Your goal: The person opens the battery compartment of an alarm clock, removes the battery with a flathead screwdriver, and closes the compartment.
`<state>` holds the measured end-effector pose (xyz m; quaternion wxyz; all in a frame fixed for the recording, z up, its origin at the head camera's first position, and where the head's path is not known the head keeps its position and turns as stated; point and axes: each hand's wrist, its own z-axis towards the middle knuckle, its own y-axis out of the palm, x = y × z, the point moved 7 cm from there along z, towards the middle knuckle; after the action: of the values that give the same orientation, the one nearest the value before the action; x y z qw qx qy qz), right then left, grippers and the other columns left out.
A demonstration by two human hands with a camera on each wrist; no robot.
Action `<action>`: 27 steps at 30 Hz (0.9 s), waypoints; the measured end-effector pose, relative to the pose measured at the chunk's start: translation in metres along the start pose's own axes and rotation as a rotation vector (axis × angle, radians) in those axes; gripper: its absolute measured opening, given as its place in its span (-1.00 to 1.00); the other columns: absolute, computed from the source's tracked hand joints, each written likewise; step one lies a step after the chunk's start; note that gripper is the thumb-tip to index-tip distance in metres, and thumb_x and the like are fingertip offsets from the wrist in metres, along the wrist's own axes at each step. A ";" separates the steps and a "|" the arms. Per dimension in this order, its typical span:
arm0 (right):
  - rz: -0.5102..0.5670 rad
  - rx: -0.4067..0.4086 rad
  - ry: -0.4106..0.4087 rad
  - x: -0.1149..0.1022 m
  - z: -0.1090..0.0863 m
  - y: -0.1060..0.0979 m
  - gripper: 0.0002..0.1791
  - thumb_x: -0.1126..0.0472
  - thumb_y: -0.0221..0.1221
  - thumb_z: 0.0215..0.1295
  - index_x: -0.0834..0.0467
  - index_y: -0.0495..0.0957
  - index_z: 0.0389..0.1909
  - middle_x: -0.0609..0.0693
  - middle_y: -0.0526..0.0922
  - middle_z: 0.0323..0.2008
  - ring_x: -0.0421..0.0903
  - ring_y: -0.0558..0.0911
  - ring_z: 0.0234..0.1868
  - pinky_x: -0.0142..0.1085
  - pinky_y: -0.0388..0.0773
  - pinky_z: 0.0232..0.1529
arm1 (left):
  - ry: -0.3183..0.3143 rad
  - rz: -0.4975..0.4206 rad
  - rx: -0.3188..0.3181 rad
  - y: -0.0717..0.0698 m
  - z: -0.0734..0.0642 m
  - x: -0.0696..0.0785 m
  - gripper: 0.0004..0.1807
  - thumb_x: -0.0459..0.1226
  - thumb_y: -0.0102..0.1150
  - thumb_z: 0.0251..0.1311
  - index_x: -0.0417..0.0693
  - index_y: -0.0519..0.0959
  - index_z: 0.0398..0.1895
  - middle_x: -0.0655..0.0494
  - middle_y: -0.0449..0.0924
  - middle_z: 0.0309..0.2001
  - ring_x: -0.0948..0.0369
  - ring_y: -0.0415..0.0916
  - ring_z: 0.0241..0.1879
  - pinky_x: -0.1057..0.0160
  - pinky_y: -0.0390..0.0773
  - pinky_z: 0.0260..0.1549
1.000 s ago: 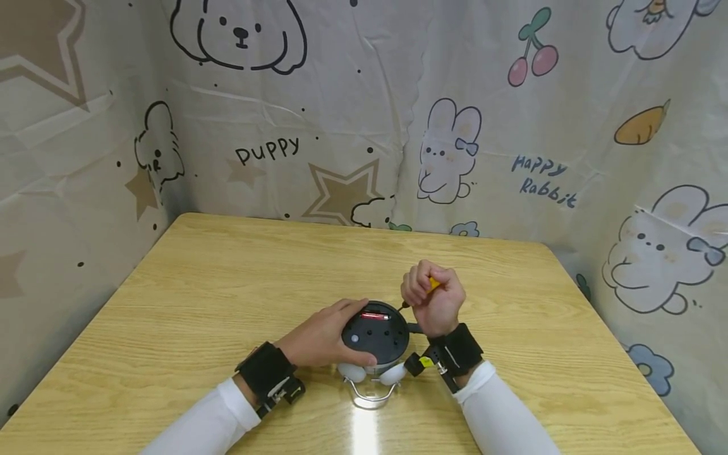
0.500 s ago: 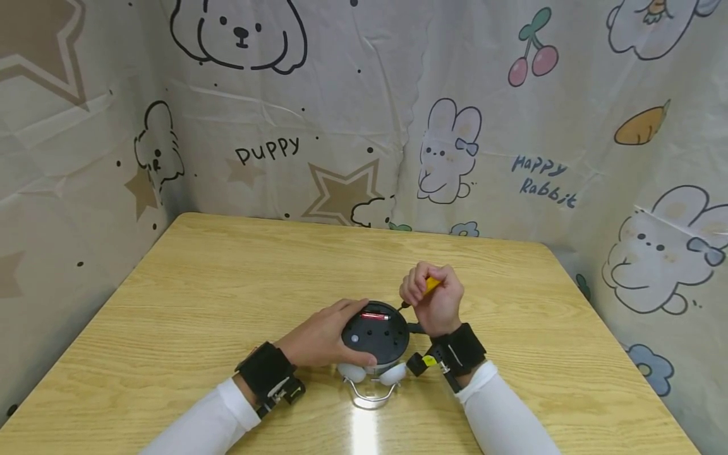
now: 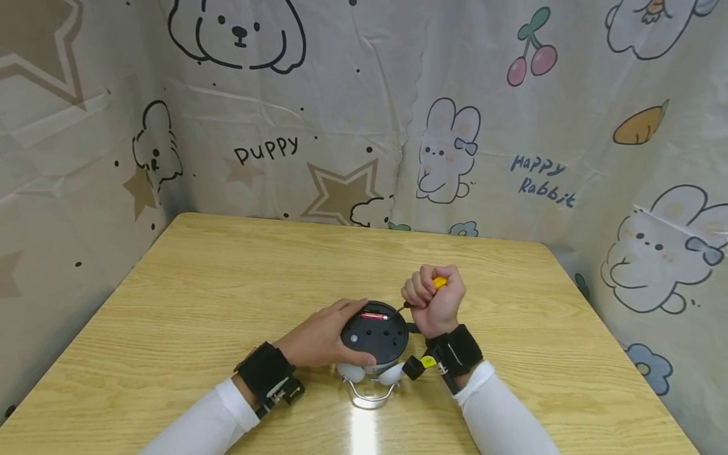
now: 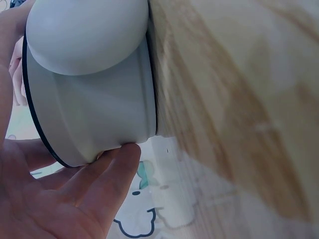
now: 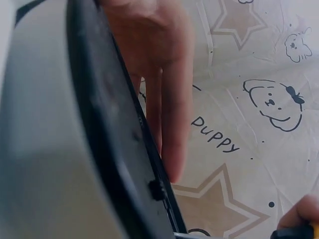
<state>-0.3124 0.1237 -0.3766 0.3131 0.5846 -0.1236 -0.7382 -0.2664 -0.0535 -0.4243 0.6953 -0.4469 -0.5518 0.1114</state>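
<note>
A twin-bell alarm clock (image 3: 378,347) lies face down on the table, its black back up and its bells and wire handle towards me. Its battery slot is uncovered, and a red battery (image 3: 373,315) lies in it. My left hand (image 3: 321,336) grips the clock's left side, thumb on the near rim; the left wrist view shows fingers against the white casing (image 4: 94,109). My right hand (image 3: 435,303) is curled round a screwdriver with a yellow handle (image 3: 440,282). The thin shaft slants down to the battery's right end; whether its tip touches the battery cannot be told.
A small dark piece (image 3: 413,328) sits right of the clock, partly hidden by my right wrist. The wooden table (image 3: 256,265) meets a printed cloth (image 3: 341,114) at the back and sides. A camera is strapped to each wrist.
The screwdriver has swung from the clock's right rim inwards, and its shaft now reaches over the battery slot. My right hand has tilted slightly. My left hand and the clock stay put.
</note>
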 end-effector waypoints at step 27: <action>0.086 0.089 -0.073 -0.001 -0.005 -0.006 -0.57 0.12 -0.53 0.35 0.03 -0.06 -0.77 -0.10 -0.10 -0.76 -0.13 -0.11 -0.74 -0.23 -0.28 -0.54 | -0.002 0.002 -0.005 -0.001 -0.001 0.001 0.21 0.32 0.52 -0.07 0.15 0.18 0.64 -0.05 0.35 0.48 0.06 0.50 0.20 0.01 0.58 0.12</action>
<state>-0.3098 0.1296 -0.3805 0.3134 0.5646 -0.1926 -0.7389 -0.2653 -0.0541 -0.4229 0.6934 -0.4493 -0.5523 0.1111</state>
